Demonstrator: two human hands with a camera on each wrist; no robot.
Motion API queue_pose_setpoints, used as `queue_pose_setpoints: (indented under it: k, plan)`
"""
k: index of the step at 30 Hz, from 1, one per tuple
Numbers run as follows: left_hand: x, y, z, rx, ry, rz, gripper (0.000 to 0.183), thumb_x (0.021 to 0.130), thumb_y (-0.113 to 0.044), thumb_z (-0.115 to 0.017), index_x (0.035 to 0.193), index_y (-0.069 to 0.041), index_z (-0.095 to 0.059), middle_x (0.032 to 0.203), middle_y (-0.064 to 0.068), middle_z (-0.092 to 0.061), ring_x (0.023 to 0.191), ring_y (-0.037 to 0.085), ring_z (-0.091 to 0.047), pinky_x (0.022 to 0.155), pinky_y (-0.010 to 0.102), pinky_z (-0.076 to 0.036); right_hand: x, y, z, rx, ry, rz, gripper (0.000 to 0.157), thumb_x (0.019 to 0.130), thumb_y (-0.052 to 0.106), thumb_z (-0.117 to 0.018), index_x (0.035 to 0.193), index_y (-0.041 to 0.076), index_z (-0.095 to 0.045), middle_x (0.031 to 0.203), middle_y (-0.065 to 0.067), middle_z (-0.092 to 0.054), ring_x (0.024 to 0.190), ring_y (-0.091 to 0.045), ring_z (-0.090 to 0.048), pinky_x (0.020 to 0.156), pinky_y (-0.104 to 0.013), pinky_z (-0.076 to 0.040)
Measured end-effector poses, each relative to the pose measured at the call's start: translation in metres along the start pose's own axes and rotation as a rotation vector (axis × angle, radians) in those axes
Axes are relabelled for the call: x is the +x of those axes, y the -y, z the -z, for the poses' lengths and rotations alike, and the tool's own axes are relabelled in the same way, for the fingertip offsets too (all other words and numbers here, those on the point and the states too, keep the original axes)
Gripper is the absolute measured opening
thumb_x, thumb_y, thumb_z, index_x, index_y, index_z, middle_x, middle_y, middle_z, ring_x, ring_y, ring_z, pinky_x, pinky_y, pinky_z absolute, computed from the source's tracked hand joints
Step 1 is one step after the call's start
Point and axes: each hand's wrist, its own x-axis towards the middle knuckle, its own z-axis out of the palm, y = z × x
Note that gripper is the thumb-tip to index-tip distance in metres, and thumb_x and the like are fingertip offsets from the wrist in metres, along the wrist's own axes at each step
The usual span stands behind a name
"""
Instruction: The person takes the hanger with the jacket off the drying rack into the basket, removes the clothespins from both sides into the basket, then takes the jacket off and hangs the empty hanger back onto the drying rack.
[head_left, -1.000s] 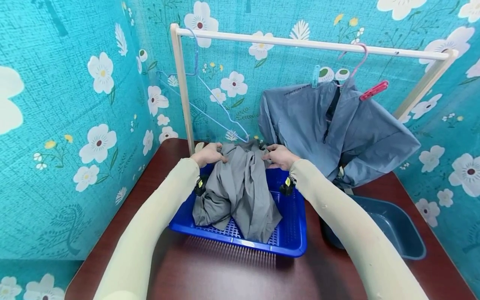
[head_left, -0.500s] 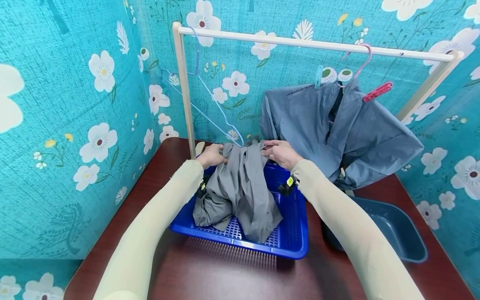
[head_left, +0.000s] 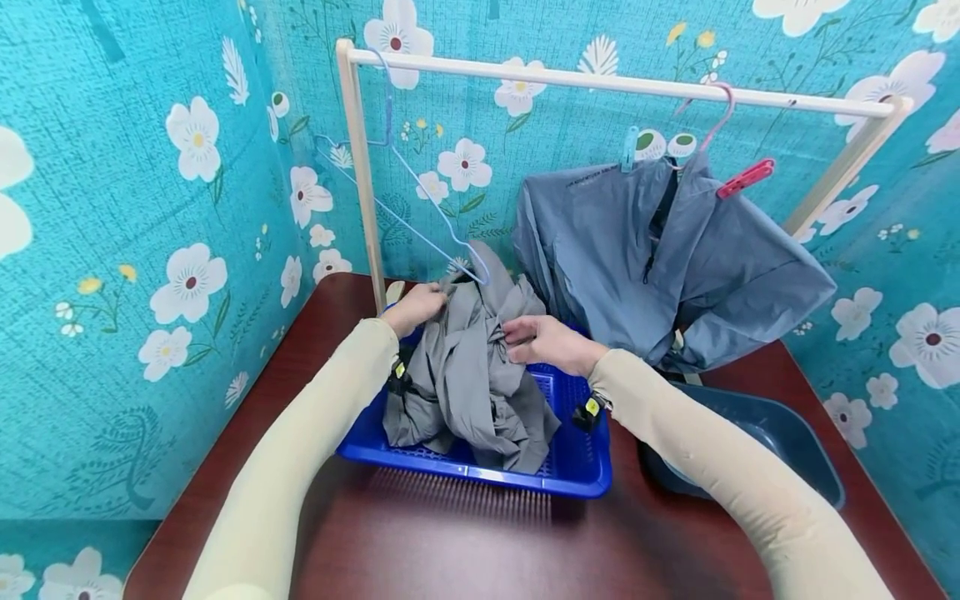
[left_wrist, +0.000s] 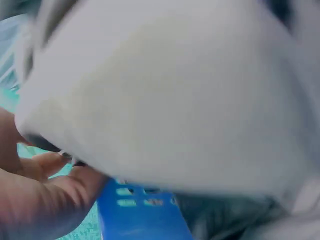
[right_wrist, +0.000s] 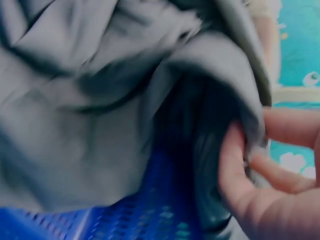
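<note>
A crumpled grey garment (head_left: pixel 480 375) lies heaped in a blue perforated basket (head_left: pixel 592 467). At its upper left edge, my left hand (head_left: pixel 417 308) pinches the cloth between thumb and fingers; the left wrist view is mostly filled by blurred pale cloth, with my left hand (left_wrist: pixel 50 195) at its lower left. My right hand (head_left: pixel 555 343) is over the garment's right side. In the right wrist view, my right hand (right_wrist: pixel 275 180) pinches a folded edge of the cloth, thumb inside and fingers outside. A light blue hanger (head_left: pixel 431 204) overlaps the garment's raised peak with its lower corner.
Above the basket runs a wooden rack (head_left: pixel 600 79). From it, a pink hanger (head_left: pixel 720 117) carries a blue-grey jacket (head_left: pixel 600 242) with a pink clothespin (head_left: pixel 746 177) and a blue clothespin (head_left: pixel 629 150). A dark teal basin (head_left: pixel 795 433) stands at the right on the table (head_left: pixel 420 550).
My right hand has come down from the garment's top right edge toward its middle. A peak of the cloth has risen behind the hanger's lower corner. The left hand stays nearly where it was.
</note>
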Motion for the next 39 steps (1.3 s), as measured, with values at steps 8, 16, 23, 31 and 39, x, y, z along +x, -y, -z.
queue_pose_setpoints:
  k: [8, 16, 23, 31, 39]
  plan:
    - [-0.012, -0.016, -0.022, 0.165, -0.027, -0.064, 0.093, 0.084, -0.037, -0.071, 0.151, -0.005, -0.015, 0.152, 0.018, -0.025, 0.135, 0.032, -0.029, 0.105, 0.044, -0.03, 0.009, -0.017, 0.001, -0.006, 0.128, -0.083, 0.058, 0.09, 0.001, -0.058, 0.144, 0.005, -0.036, 0.137, -0.021, -0.042, 0.119, -0.032, -0.05, 0.095, -0.046, -0.042]
    - [-0.018, -0.031, -0.031, 0.134, -0.102, -0.145, 0.065, 0.086, -0.009, -0.068, 0.143, -0.002, -0.039, 0.139, 0.017, -0.045, 0.123, 0.029, -0.046, 0.098, 0.039, -0.038, 0.011, -0.017, 0.002, -0.004, 0.149, -0.117, 0.059, 0.094, 0.006, -0.054, 0.147, 0.006, -0.029, 0.142, -0.023, -0.035, 0.127, -0.034, -0.042, 0.096, -0.048, -0.04]
    - [-0.042, -0.047, -0.026, 0.105, -0.045, -0.224, 0.055, 0.088, -0.012, -0.066, 0.139, -0.008, -0.045, 0.135, 0.012, -0.049, 0.121, 0.025, -0.047, 0.098, 0.038, -0.038, 0.012, -0.019, 0.009, 0.017, 0.152, -0.149, 0.063, 0.096, 0.008, -0.051, 0.15, 0.003, -0.019, 0.143, -0.025, -0.033, 0.129, -0.038, -0.038, 0.098, -0.049, -0.038]
    - [-0.064, -0.027, -0.025, 0.379, 0.108, -0.143, 0.057, 0.087, -0.013, -0.068, 0.138, -0.002, -0.045, 0.133, 0.016, -0.051, 0.119, 0.029, -0.049, 0.095, 0.04, -0.041, 0.005, -0.016, 0.009, -0.05, 0.184, -0.192, 0.054, 0.096, 0.013, -0.052, 0.145, 0.0, -0.031, 0.145, -0.024, -0.033, 0.129, -0.04, -0.037, 0.097, -0.047, -0.04]
    - [-0.058, -0.012, -0.017, 0.4, 0.237, -0.025, 0.053, 0.089, -0.034, -0.066, 0.131, -0.006, -0.053, 0.117, 0.008, -0.057, 0.098, 0.02, -0.056, 0.087, 0.037, -0.044, -0.005, -0.01, 0.023, -0.134, 0.199, -0.218, 0.041, 0.099, 0.016, -0.048, 0.136, -0.003, -0.046, 0.138, -0.023, -0.042, 0.124, -0.038, -0.044, 0.094, -0.046, -0.043]
